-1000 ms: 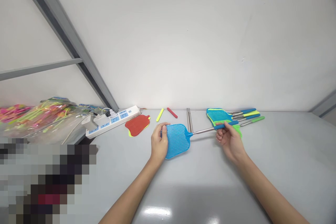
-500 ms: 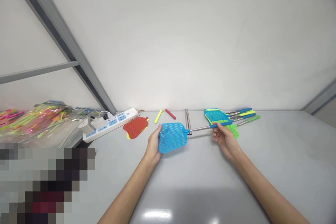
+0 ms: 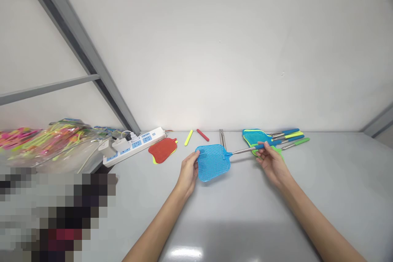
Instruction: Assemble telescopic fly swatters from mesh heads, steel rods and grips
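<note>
A blue fly swatter (image 3: pixel 214 163) with a metal rod and blue grip is held over the table between both hands. My left hand (image 3: pixel 188 174) is closed on the left edge of its mesh head, thumb in front and the other fingers partly hidden behind. My right hand (image 3: pixel 274 164) pinches the blue grip at the right end. Behind the right hand lie several assembled swatters (image 3: pixel 256 137) with blue, yellow and green grips. Metal rods (image 3: pixel 223 139) lie behind the held swatter, partly covered by its head.
A red swatter head (image 3: pixel 163 150) rests on a yellow one at the left. Near the wall lie a yellow grip (image 3: pixel 188 137) and a red grip (image 3: pixel 203 135). A white power strip (image 3: pixel 135 147) with plugs and bags of colourful parts (image 3: pixel 64 141) are farther left.
The whole scene has shifted slightly right in view. The swatter and both hands sit a little farther right, and its head is tilted slightly differently. Both hands keep their hold.
</note>
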`<state>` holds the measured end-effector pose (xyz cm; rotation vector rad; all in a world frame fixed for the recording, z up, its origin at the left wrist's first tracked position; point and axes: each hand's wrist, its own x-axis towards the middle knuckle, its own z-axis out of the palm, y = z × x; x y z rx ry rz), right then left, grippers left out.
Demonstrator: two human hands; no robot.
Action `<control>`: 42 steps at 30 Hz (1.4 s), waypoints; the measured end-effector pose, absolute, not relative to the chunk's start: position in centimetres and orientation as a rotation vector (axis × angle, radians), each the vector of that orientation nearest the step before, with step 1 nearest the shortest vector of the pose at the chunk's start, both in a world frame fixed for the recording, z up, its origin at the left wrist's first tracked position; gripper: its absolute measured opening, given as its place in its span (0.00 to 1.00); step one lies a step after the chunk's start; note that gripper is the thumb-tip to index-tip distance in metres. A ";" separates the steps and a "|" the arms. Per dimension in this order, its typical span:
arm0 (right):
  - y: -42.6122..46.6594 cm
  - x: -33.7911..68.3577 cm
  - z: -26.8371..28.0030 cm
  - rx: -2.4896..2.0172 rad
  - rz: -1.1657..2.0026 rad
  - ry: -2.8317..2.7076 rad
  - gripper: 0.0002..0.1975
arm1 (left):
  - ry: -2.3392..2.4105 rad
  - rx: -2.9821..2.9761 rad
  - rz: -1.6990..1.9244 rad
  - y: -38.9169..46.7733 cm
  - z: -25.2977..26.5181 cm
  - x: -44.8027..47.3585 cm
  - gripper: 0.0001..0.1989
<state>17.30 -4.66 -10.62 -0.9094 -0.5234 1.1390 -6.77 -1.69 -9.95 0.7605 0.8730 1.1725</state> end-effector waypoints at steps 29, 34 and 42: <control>-8.3 16.1 -12.0 -1.171 1.250 -0.567 0.13 | 0.917 1.233 0.672 -5.8 -10.1 -3.6 0.16; -6.8 21.6 -11.2 -1.328 0.907 -0.496 0.15 | 0.965 1.416 0.652 -5.3 -10.0 -3.9 0.16; -3.4 29.9 -11.6 -1.545 0.833 -0.425 0.12 | 1.113 1.526 0.765 -4.9 -10.8 -4.7 0.17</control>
